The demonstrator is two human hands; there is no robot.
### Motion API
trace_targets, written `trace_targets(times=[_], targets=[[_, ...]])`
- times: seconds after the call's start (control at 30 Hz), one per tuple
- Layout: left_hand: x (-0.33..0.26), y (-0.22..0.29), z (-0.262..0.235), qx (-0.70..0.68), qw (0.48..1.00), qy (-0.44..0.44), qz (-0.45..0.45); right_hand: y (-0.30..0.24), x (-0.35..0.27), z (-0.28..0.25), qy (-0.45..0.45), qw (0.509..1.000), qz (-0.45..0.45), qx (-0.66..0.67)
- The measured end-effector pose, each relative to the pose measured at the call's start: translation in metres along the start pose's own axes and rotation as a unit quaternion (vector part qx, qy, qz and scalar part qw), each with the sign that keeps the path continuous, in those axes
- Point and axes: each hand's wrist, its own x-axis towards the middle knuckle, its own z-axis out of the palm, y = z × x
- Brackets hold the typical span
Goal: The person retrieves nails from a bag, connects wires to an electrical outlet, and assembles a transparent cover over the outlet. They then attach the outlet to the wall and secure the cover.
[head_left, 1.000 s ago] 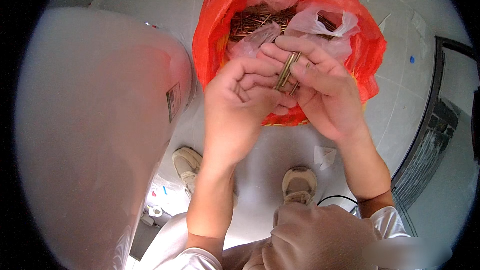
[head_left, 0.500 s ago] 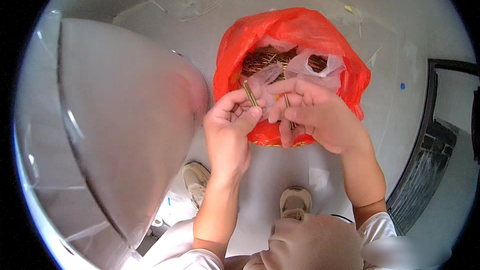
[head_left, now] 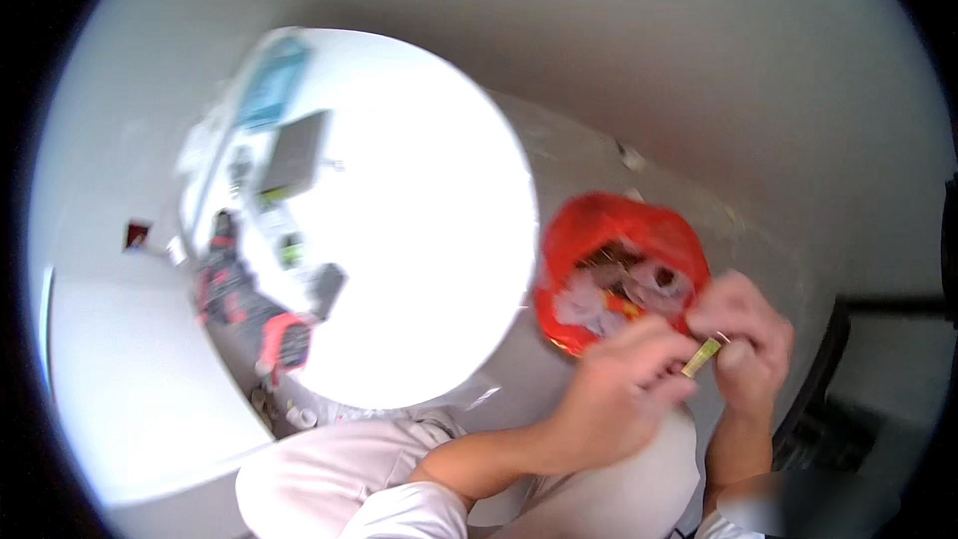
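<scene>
Both hands are raised close together at the right, over my knee and in front of the red bag. My left hand (head_left: 624,394) is closed, thumb and fingers pinching a small bundle of short brass-coloured rods (head_left: 703,355). At the bundle's upper end my right hand (head_left: 750,339) is closed, its fingers at the reddish tips; motion blur softens the grip. Just beyond them stands the open red plastic bag (head_left: 561,284). Thin brown and brass-coloured rods (head_left: 611,256) and crumpled clear plastic (head_left: 584,304) lie inside it.
A round white table (head_left: 429,200) fills the left middle. On it lie a dark flat rectangular thing (head_left: 296,152), a blue pack (head_left: 274,80) and a red-and-black thing (head_left: 286,341). A dark frame (head_left: 833,349) stands at the right. Scraps (head_left: 631,155) lie on the floor by the wall.
The view has swung left, bringing the white tabletop into sight. My hands, which held rods separately, have come together at one bundle. The bag now appears smaller and further right.
</scene>
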Motion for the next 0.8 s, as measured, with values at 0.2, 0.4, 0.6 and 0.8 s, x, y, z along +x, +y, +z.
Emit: trace_targets(times=[0.2, 0.4, 0.6, 0.8], targets=[[0.024, 0.111, -0.034, 0.078, 0.966, 0.052, 0.242, -0.072, 0.044, -0.002, 0.056, 0.988, -0.13, 0.059], [0.055, 0.177, -0.149, 0.149, 0.95, 0.07, 0.266, -0.109, 0.135, 0.062, 0.048, 0.906, -0.093, 0.41], [0.016, 0.221, -0.322, 0.125, 0.891, 0.383, 0.21, -0.119, 0.234, 0.172, -0.158, 0.933, -0.058, 0.319], [-0.055, 0.149, -0.509, -0.037, 0.635, 0.716, 0.29, -0.133, 0.287, 0.38, -0.384, 0.899, -0.018, 0.21]])
